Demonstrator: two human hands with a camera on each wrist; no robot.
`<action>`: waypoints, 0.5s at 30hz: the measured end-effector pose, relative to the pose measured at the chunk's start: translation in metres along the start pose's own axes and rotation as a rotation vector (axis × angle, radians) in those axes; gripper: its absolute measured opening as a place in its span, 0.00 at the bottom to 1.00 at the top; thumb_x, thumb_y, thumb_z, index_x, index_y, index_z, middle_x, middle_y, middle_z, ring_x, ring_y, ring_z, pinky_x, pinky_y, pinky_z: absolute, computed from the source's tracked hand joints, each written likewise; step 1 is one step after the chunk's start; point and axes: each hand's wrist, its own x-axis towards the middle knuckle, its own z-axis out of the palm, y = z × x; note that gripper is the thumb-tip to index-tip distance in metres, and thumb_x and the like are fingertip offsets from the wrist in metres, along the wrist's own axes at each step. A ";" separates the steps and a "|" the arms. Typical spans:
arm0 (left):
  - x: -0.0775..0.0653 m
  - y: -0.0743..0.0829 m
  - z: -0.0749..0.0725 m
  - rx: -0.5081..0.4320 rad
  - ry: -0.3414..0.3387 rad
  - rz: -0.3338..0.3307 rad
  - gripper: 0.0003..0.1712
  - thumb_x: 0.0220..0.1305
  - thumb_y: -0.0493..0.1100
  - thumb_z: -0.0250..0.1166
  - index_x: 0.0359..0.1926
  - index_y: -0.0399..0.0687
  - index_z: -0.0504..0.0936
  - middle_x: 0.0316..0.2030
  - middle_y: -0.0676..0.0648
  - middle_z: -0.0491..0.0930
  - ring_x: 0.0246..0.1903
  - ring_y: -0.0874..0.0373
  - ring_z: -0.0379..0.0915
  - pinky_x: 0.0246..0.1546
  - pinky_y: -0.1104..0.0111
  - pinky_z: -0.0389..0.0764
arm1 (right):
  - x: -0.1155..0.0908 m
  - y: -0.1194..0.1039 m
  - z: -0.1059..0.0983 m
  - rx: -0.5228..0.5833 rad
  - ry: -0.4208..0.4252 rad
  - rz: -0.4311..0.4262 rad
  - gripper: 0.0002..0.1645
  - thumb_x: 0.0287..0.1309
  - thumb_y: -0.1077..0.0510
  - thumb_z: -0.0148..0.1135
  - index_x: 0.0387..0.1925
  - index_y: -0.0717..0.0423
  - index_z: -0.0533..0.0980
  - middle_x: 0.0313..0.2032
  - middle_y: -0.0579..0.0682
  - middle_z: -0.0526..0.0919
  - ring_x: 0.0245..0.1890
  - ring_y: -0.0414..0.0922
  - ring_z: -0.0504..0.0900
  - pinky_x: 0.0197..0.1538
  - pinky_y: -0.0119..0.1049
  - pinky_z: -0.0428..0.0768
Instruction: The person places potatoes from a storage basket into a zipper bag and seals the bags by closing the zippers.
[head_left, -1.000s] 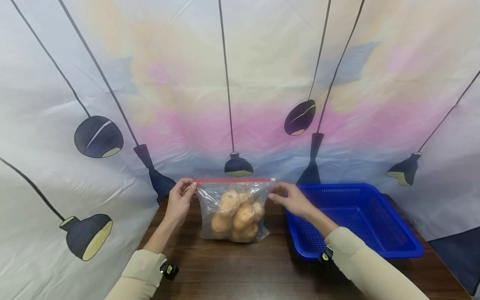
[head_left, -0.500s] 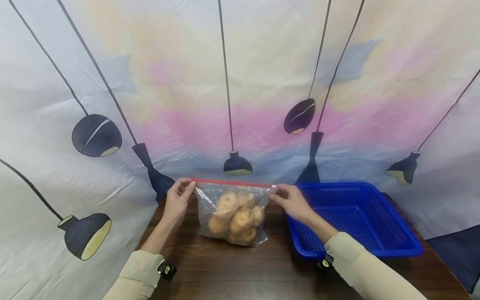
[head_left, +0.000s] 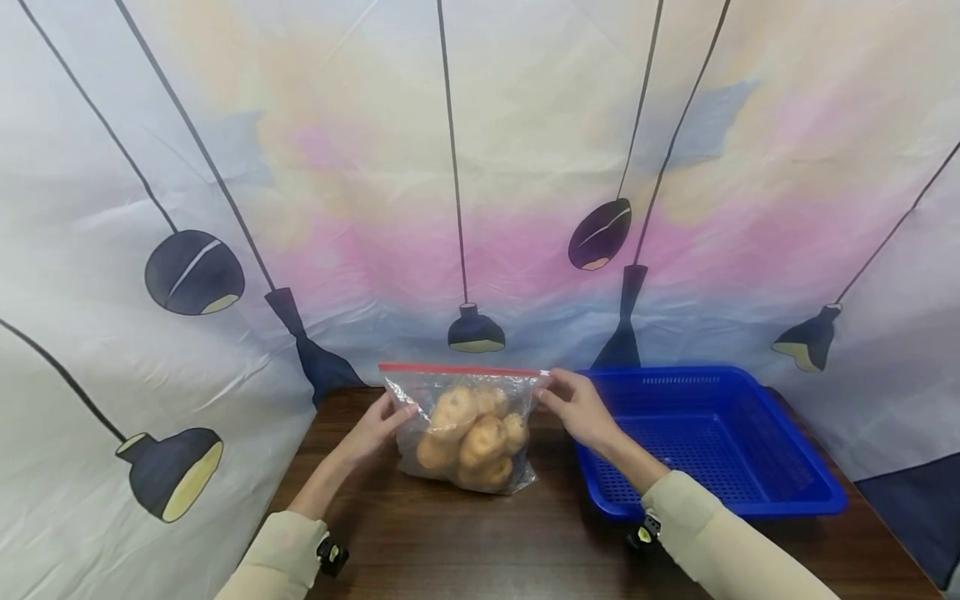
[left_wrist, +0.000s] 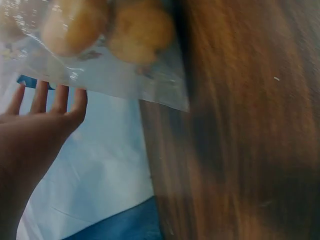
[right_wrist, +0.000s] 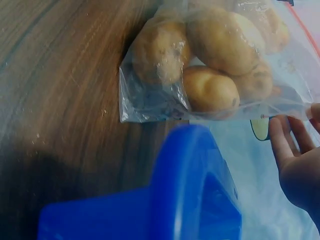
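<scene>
A clear slider zip bag (head_left: 480,378) full of potatoes (head_left: 482,437) stands on the table in front of me, its red zip strip (head_left: 465,369) along the top. The white slider (head_left: 545,374) is at the strip's right end. My right hand (head_left: 579,407) pinches the bag's upper right edge just under it. At the bag's left side is my left hand (head_left: 377,427), its thumb across the front of the film. The left wrist view shows that hand's fingers (left_wrist: 60,100) extended, their tips at the film's edge. In the right wrist view the potatoes (right_wrist: 211,90) lie heaped inside the bag.
A blue perforated plastic basket (head_left: 806,505) sits to the right, under my right forearm. The brown wooden table (head_left: 465,550) runs back to a cloth backdrop (head_left: 525,150) printed with hanging lamps.
My left hand has let go of the strip's left end and moved down the bag's side. The strip's right end dropped slightly earlier, with the right hand still pinching there.
</scene>
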 end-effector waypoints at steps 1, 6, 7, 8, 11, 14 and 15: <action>-0.001 -0.004 -0.001 0.021 -0.028 0.017 0.30 0.80 0.37 0.57 0.73 0.22 0.60 0.53 0.40 0.82 0.46 0.65 0.80 0.46 0.73 0.83 | -0.001 0.000 0.002 -0.001 0.004 0.010 0.08 0.73 0.62 0.65 0.47 0.65 0.81 0.45 0.60 0.87 0.49 0.53 0.87 0.51 0.37 0.88; -0.006 -0.014 -0.001 0.072 -0.070 0.059 0.29 0.78 0.35 0.59 0.73 0.26 0.64 0.37 0.53 0.79 0.34 0.66 0.75 0.34 0.74 0.79 | -0.009 0.000 0.011 0.025 -0.020 0.061 0.14 0.69 0.63 0.69 0.53 0.63 0.77 0.49 0.60 0.84 0.53 0.54 0.86 0.53 0.42 0.88; -0.006 -0.014 0.000 0.092 -0.054 0.064 0.28 0.78 0.36 0.59 0.73 0.27 0.66 0.35 0.54 0.78 0.32 0.66 0.73 0.31 0.74 0.77 | -0.010 0.000 0.013 0.007 -0.021 0.066 0.15 0.69 0.64 0.70 0.52 0.62 0.77 0.49 0.60 0.85 0.52 0.54 0.87 0.52 0.42 0.88; -0.007 -0.014 0.001 0.108 -0.034 0.070 0.27 0.79 0.36 0.60 0.72 0.29 0.68 0.34 0.54 0.78 0.31 0.65 0.72 0.30 0.74 0.76 | -0.010 0.000 0.016 -0.005 -0.018 0.077 0.15 0.68 0.64 0.70 0.52 0.62 0.77 0.48 0.59 0.85 0.51 0.55 0.87 0.51 0.43 0.88; -0.006 -0.014 0.007 0.148 0.044 0.071 0.24 0.80 0.40 0.60 0.70 0.34 0.74 0.43 0.49 0.84 0.39 0.63 0.79 0.38 0.72 0.82 | -0.011 0.001 0.024 -0.092 0.027 0.115 0.12 0.67 0.63 0.71 0.48 0.59 0.79 0.45 0.56 0.88 0.48 0.53 0.89 0.48 0.41 0.88; -0.004 -0.014 0.013 0.174 0.121 0.063 0.21 0.80 0.42 0.61 0.67 0.36 0.77 0.51 0.41 0.85 0.48 0.61 0.82 0.47 0.70 0.85 | -0.011 0.003 0.030 -0.163 0.084 0.155 0.09 0.68 0.58 0.72 0.45 0.58 0.82 0.42 0.53 0.89 0.44 0.51 0.90 0.44 0.41 0.89; -0.003 -0.015 0.015 0.179 0.139 0.061 0.21 0.81 0.42 0.60 0.66 0.36 0.77 0.52 0.39 0.85 0.49 0.61 0.83 0.49 0.70 0.85 | -0.011 0.004 0.032 -0.182 0.098 0.158 0.09 0.68 0.57 0.72 0.44 0.58 0.82 0.41 0.53 0.90 0.43 0.50 0.90 0.43 0.41 0.89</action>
